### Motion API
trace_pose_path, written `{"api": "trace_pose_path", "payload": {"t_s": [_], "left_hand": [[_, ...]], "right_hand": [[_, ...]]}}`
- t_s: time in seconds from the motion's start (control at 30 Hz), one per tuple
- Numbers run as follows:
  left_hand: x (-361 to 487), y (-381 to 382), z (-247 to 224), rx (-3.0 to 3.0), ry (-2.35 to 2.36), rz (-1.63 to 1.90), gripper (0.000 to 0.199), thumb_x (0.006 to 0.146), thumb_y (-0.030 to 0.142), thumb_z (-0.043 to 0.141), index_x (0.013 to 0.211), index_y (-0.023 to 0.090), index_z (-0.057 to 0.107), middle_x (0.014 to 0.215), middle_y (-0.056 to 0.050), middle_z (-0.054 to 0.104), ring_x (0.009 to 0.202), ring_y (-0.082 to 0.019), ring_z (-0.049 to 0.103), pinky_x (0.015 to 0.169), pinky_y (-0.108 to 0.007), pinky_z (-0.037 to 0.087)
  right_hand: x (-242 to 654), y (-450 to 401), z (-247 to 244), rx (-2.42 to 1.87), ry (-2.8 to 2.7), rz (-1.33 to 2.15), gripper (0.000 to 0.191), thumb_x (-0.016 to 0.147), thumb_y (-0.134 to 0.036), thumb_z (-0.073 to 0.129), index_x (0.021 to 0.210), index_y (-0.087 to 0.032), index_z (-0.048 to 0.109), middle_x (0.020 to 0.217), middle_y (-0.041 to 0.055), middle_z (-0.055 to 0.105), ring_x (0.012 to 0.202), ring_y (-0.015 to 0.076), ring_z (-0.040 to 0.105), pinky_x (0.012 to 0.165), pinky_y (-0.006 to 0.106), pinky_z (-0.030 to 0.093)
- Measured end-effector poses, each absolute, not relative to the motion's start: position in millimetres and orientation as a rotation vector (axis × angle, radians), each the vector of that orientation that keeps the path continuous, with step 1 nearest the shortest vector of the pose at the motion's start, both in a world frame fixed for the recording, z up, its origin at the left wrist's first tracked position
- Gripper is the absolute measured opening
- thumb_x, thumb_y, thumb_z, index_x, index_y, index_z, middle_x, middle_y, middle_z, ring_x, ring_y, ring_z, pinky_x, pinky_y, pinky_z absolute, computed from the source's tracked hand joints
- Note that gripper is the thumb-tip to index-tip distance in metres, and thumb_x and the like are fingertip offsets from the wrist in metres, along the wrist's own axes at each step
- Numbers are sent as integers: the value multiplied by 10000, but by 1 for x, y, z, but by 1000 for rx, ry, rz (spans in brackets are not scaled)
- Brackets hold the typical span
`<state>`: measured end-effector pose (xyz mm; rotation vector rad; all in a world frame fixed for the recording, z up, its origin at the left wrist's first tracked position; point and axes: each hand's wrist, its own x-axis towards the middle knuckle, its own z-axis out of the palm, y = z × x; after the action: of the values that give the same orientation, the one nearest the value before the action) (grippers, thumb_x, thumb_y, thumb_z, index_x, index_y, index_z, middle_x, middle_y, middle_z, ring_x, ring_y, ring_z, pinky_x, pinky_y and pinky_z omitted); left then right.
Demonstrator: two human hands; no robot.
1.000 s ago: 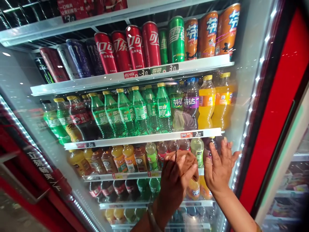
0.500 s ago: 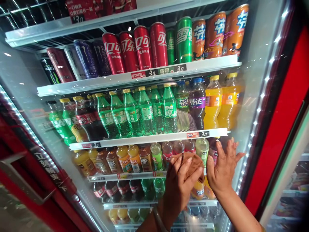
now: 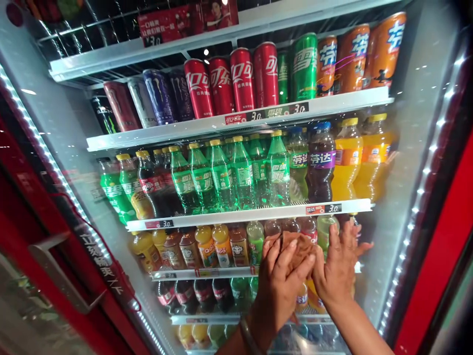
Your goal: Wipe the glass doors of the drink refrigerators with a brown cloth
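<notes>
My left hand (image 3: 283, 283), with a bracelet at the wrist, presses a crumpled brown cloth (image 3: 295, 249) toward the glass front of a drinks fridge. Its fingers curl over the cloth, whose far edge bulges above them. Close by on the right, my right hand (image 3: 336, 266) is spread with fingers pointing up, seemingly flat on the glass, its thumb near the cloth. Behind the hands, a pale green bottle (image 3: 327, 228) shows partly on a lower shelf; other bottles there are hidden.
Red cans (image 3: 242, 79) stand on the upper shelf, with green bottles (image 3: 219, 172) and orange soda bottles (image 3: 347, 160) on the one below. A metal door handle (image 3: 70, 271) sits at the left on a red frame. Light strips (image 3: 430, 162) run along the sides.
The view has shifted, so the shelves sit farther right in the picture. Both hands have moved left relative to the shelves, and my right hand has come closer to the cloth.
</notes>
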<state>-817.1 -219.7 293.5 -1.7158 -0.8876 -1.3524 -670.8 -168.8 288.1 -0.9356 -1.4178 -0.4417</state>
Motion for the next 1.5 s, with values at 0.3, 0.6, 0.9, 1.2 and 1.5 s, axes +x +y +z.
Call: {"api": "trace_pose_path", "payload": {"t_s": [0.3,0.6,0.9,1.2,1.5], "left_hand": [[-846,-223,324,-1696,-970,-1387,478,929,159,727,1351,382,700,1515,-25,587,1497,-293,470,1306,-562,339],[-909,-246,308,-1784,-975,-1311,476,893,132,760,1320,340,723,1480,-47,626,1434,-269,551,1291,-516,367],[-895,-235,305,-1820,-836,-1360,458,913,150,748,1325,349,735,1472,-10,645,1523,-271,447,1355,-475,235],[-965,-256,325,-1757,-1032,-1400,496,872,63,772,1293,324,734,1521,-75,573,1461,-291,512,1317,-549,292],[-967,-256,306,-1872,-867,-1377,344,978,134,651,1257,296,768,1426,-51,644,1521,-268,415,1359,-462,205]], "right_hand": [[-702,-170,291,-986,-1328,-426,787,1038,-331,505,1714,-242,111,1790,154,85,1654,417,81,1259,796,107],[-730,-183,289,-1005,-1392,-423,784,1043,-315,511,1714,-267,108,1793,146,69,1658,406,57,1259,796,94],[-747,-178,283,-1033,-1345,-512,736,1060,-301,446,1712,-281,105,1793,130,97,1660,381,89,1252,806,41],[-786,-194,290,-990,-1384,-531,771,1029,-237,537,1705,-256,166,1784,115,150,1659,341,131,1310,703,98],[-813,-197,298,-913,-1432,-626,731,1017,-145,481,1694,-226,218,1774,72,214,1652,237,189,1360,535,23]]}}
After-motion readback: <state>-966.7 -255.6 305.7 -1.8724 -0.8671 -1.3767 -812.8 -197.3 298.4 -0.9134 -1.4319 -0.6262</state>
